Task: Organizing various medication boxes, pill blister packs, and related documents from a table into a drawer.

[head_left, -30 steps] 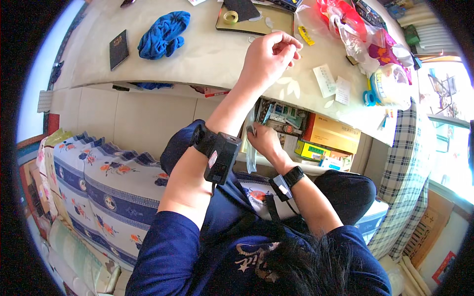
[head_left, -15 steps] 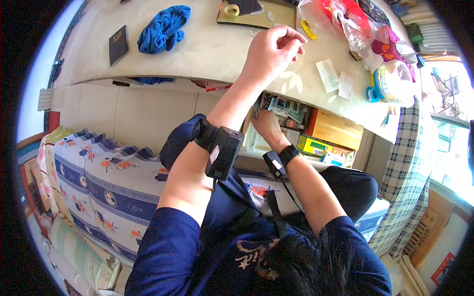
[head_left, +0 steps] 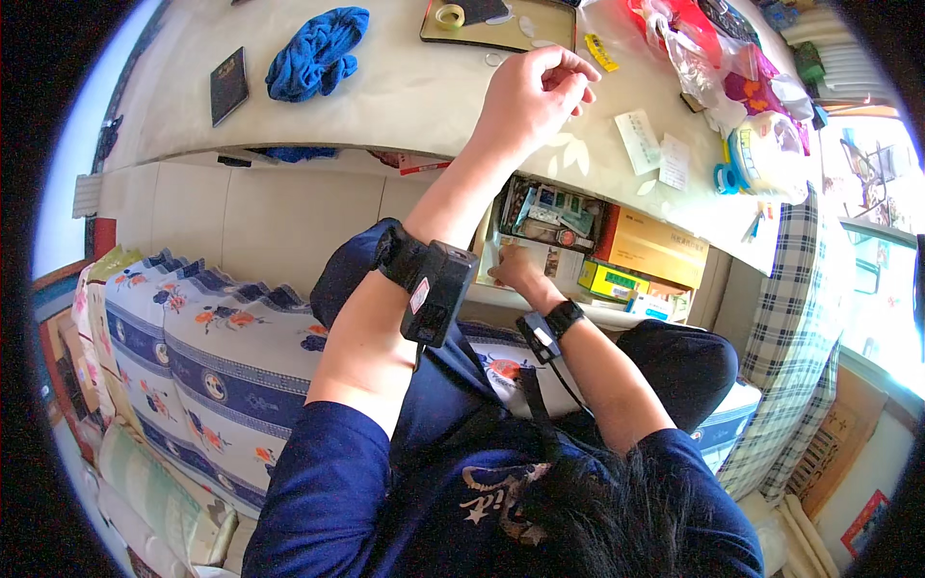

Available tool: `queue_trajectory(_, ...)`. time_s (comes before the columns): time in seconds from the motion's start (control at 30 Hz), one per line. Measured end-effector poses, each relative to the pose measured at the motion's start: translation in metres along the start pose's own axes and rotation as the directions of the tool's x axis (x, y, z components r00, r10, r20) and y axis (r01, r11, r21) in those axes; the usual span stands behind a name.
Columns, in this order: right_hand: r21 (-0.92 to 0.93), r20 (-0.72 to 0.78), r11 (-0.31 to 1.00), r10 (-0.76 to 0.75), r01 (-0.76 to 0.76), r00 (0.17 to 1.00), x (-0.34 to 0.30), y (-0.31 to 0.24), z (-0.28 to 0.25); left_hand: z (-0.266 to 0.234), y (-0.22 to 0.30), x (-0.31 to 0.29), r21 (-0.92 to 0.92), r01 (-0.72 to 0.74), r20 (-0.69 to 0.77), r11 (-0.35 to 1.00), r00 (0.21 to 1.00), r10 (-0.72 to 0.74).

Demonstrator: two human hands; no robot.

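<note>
Over the pale tabletop, my left hand (head_left: pixel 532 104) is raised with its fingers curled in toward the thumb. Whatever it may hold is too small or hidden to make out. Below the table edge, my right hand (head_left: pixel 517 268) is inside the open drawer (head_left: pixel 578 308), near its front left. Its fingers are bent downward and closed, and their tips are partly hidden. Just beyond it sits a dark tray (head_left: pixel 515 188) of small items, including a round reddish one (head_left: pixel 567 237). To the right lie an orange-yellow box (head_left: pixel 657 248) and a yellow-green box (head_left: pixel 612 281).
On the table are a blue cloth (head_left: pixel 316 53), a dark booklet (head_left: pixel 229 87), a shallow tray with a tape roll (head_left: pixel 449 15), a yellow packet (head_left: pixel 601 53), paper slips (head_left: pixel 637 142), plastic bags (head_left: pixel 674 48) and a white tub (head_left: pixel 768 156). A flower-patterned cover (head_left: pixel 212 337) lies at left.
My right hand has drawn back toward me, from beside the dark tray to the drawer's front, so more of the tray shows. My left hand has hardly moved.
</note>
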State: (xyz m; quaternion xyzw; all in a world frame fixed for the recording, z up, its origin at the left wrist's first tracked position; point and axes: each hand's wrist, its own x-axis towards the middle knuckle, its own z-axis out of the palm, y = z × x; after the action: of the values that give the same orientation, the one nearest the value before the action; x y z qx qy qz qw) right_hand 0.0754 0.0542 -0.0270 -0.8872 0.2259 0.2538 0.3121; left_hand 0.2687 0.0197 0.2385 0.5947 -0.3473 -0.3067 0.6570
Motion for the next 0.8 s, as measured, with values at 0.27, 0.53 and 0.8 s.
queue_trajectory(0.27, -0.556, 0.014, 0.737, -0.454, 0.385, 0.891, 0.009, 0.018, 0.029, 0.012, 0.006, 0.001, -0.043, 0.027, 0.021, 0.999, 0.999, -0.026)
queue_trajectory(0.53, 0.092, 0.072, 0.993, 0.068, -0.074, 0.995, 0.01, 0.01, 0.007, 0.027, 0.007, -0.005, -0.002, 0.055, 0.046, 0.998, 0.997, -0.055)
queue_trajectory(0.8, 0.18, 0.219, 0.984, -0.044, 0.004, 0.975, 0.014, 0.017, 0.017, 0.024, 0.004, -0.004, 0.018, 0.042, 0.027, 0.999, 0.999, -0.043)
